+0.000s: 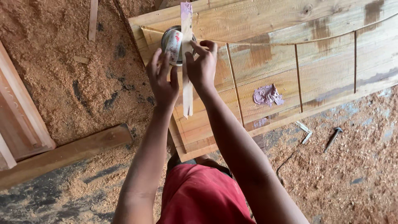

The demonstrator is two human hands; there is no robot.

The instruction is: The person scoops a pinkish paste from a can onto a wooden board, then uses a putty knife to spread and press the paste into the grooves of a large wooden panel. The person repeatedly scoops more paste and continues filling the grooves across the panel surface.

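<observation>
While your left hand (162,79) clasps one round metal tin with white label (174,45), your right hand (202,66) pinches one flat, purple-smeared wooden stick (187,66).

Wooden panel (265,62): bare planks, rough-sawn, matt, with a glossy lilac putty smear (268,95). Wooden stick (187,58): unfinished, matt, tipped with the same putty. Tin (174,45): metal, with a glossy printed paper label. Floor: loose, coarse sawdust (62,83). Nail (333,139): dull grey metal. Shorts (203,195): red cloth, matt
</observation>
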